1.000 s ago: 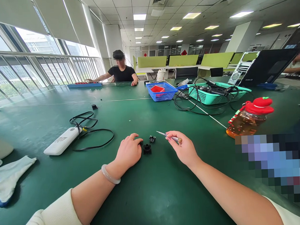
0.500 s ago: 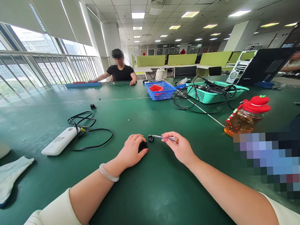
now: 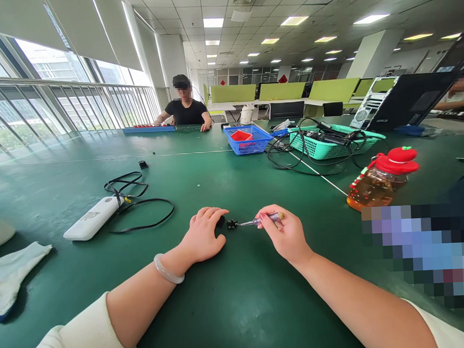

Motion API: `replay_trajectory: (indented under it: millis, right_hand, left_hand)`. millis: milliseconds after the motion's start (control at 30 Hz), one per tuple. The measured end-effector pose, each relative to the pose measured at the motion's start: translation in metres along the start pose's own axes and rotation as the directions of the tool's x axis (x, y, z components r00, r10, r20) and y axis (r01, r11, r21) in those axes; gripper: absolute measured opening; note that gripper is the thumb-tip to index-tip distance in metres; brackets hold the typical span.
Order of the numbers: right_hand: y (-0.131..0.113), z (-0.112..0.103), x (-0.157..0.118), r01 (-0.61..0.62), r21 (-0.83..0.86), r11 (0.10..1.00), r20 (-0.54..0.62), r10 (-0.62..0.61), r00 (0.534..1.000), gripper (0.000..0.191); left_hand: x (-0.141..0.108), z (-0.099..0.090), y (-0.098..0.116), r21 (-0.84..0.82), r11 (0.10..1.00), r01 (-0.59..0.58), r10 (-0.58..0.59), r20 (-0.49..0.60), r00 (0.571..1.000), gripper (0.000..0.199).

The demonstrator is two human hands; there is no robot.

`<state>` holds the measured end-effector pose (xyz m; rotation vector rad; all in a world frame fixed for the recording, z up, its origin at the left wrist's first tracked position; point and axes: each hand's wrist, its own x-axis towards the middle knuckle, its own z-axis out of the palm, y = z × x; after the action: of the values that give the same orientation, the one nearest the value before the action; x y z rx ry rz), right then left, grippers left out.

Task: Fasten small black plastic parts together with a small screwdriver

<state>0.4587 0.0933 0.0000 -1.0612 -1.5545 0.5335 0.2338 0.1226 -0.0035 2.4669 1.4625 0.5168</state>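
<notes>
My right hand grips a screwdriver with a see-through purplish handle. Its thin metal shaft points left, and the tip meets or nearly meets a small black part with light metal spots, lying on the green table. To the left, my left hand rests with thumb and index finger spread apart. A dark rounded piece sits beside its index finger, partly hidden; whether the fingers touch it I cannot tell.
A white power bank with a black cable lies left. Farther back are a blue basket and a green basket of cables. A red-lidded bottle stands right. Across the table sits a person beside a blue tray.
My left thumb and fingers have spread and come off the dark rounded piece. The screwdriver has shifted slightly right and down, and the small black part has turned. The far blue tray has slid right.
</notes>
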Motion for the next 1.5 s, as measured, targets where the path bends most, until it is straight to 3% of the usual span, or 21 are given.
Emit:
replay_trajectory:
  millis: [133, 300, 467, 733, 900, 1133, 1233, 1400, 1500]
  right_hand:
    - [0.004, -0.002, 0.001, -0.008, 0.017, 1.000, -0.080, 0.010, 0.997, 0.022]
    - [0.009, 0.000, 0.003, -0.002, -0.010, 1.000, -0.080, 0.001, 0.997, 0.022]
    - [0.009, -0.001, 0.005, 0.016, -0.058, 0.998, -0.092, -0.022, 0.996, 0.023]
    - [0.008, -0.002, 0.007, -0.018, -0.079, 0.997, -0.106, 0.009, 0.994, 0.022]
    - [0.008, -0.001, 0.006, 0.010, -0.068, 0.998, -0.091, -0.016, 0.996, 0.021]
    - [0.011, 0.001, 0.006, 0.039, -0.066, 0.997, -0.090, -0.045, 0.995, 0.020]
    - [0.011, 0.001, 0.006, 0.036, -0.080, 0.996, -0.084, -0.043, 0.996, 0.020]
    - [0.011, 0.000, 0.006, 0.032, -0.108, 0.994, -0.079, -0.041, 0.996, 0.020]
    - [0.012, 0.001, 0.006, 0.023, -0.119, 0.993, -0.076, -0.032, 0.997, 0.021]
  left_hand:
    - [-0.001, 0.003, 0.004, 0.030, 1.000, -0.003, 0.003, 0.002, 1.000, 0.054]
    - [0.005, 0.012, 0.016, 0.107, 0.992, 0.073, -0.069, -0.043, 0.997, 0.045]
    - [0.003, 0.013, 0.025, 0.140, 0.988, 0.071, -0.067, -0.034, 0.997, 0.027]
    - [-0.032, -0.001, 0.021, 0.062, 0.996, 0.059, -0.060, 0.012, 0.998, 0.023]
    - [-0.083, -0.024, -0.012, 0.109, 0.986, 0.127, -0.130, 0.021, 0.991, 0.027]
    - [-0.164, -0.068, -0.107, 0.185, 0.950, 0.252, -0.235, -0.109, 0.966, 0.032]
    - [-0.189, -0.084, -0.137, 0.146, 0.946, 0.290, -0.270, -0.144, 0.952, 0.028]
    - [-0.204, -0.094, -0.152, 0.120, 0.944, 0.307, -0.264, -0.281, 0.923, 0.033]
    - [-0.201, -0.097, -0.148, 0.204, 0.934, 0.292, -0.237, -0.259, 0.936, 0.031]
